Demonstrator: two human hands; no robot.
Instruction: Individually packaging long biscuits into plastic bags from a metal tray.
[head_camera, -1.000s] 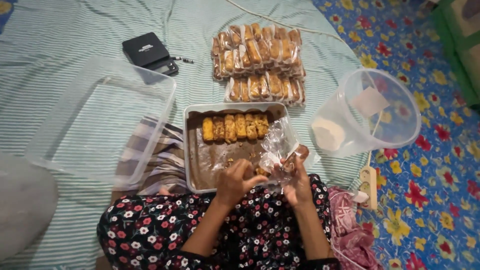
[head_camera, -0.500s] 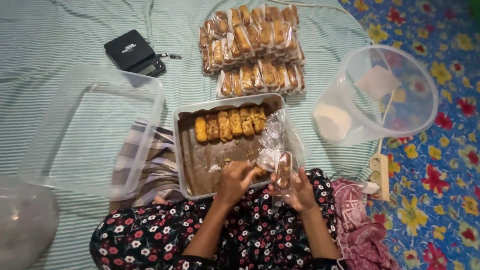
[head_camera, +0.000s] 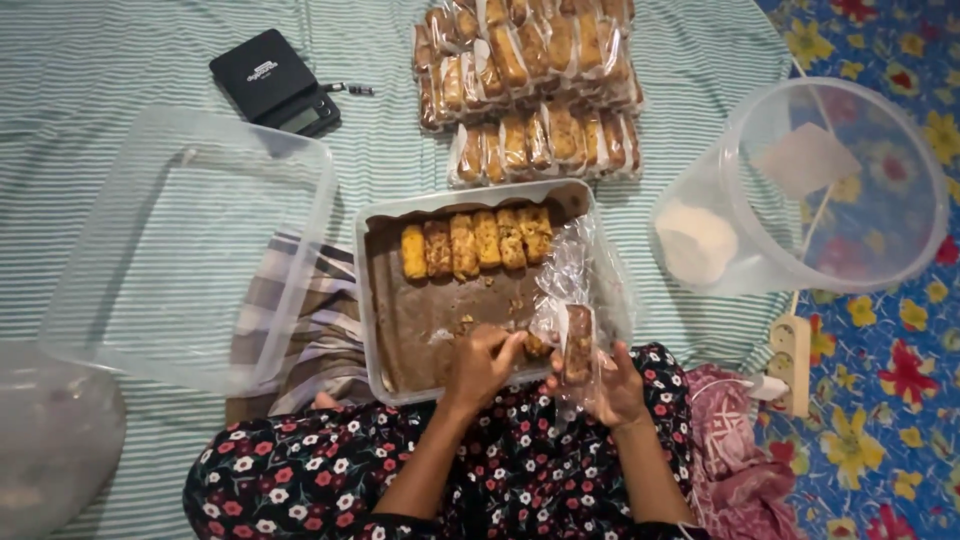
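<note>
A rectangular tray (head_camera: 372, 300) lined with brown paper holds a row of several golden fried sticks (head_camera: 476, 242) along its far side. My right hand (head_camera: 612, 385) holds a clear plastic bag (head_camera: 572, 290) with one fried stick (head_camera: 578, 343) inside it. My left hand (head_camera: 480, 362) pinches another brown stick (head_camera: 537, 346) at the bag's mouth, over the tray's near right corner. Beyond the tray lies a pile of bagged sticks (head_camera: 530, 80) in rows.
A large clear plastic box (head_camera: 190, 250) lies left of the tray on a striped cloth. A black digital scale (head_camera: 275, 85) sits at the back left. A clear tub (head_camera: 820, 190) lies tipped at the right. A power strip (head_camera: 790, 362) rests near my right knee.
The view has shifted down and closer to the tray. A stick now stands inside the bag in my right hand, and my left hand brings a second one to the bag's opening.
</note>
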